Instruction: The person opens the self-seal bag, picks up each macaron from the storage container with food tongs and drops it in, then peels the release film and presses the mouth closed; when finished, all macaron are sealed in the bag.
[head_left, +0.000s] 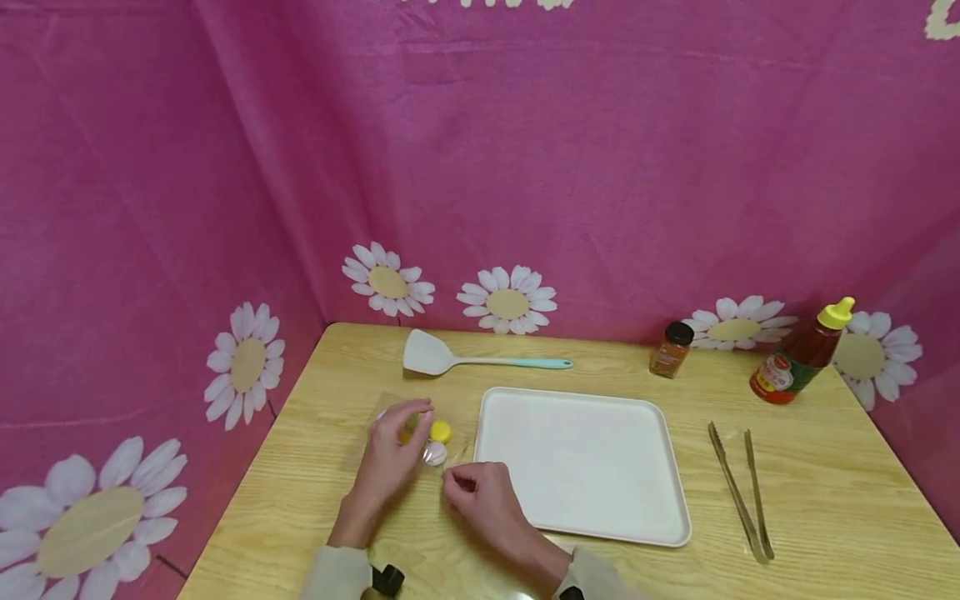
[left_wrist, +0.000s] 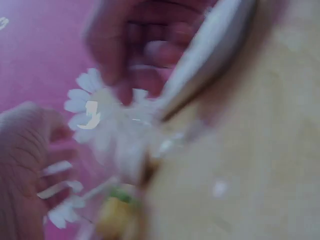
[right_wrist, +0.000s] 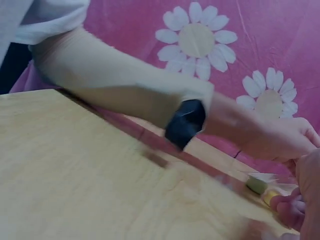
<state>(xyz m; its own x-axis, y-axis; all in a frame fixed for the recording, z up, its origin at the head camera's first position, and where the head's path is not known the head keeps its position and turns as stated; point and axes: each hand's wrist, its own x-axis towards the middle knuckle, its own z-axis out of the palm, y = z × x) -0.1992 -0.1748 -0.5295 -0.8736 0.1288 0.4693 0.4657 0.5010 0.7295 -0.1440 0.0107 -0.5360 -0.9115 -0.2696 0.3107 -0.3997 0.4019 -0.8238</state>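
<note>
A clear plastic bag (head_left: 462, 442) with small round pieces lies at the left of the tray; a yellow piece (head_left: 440, 432) and a pale one (head_left: 434, 454) show, and a green one (right_wrist: 256, 185) in the right wrist view. My left hand (head_left: 392, 446) is over the bag's left side, thumb and index fingertips close together at the film. At the bag's near right corner my right hand (head_left: 487, 500) pinches the film, its fingers curled. Motion blurs the left wrist view, where plastic glints between both hands.
Beside my right hand lies a white tray (head_left: 585, 467). A white spatula (head_left: 431, 354) with a turquoise handle is behind the bag. Toward the right stand a spice jar (head_left: 671, 352) and a red sauce bottle (head_left: 797, 362); metal tongs (head_left: 738, 492) lie nearer. Pink cloth (head_left: 600, 167) hangs behind.
</note>
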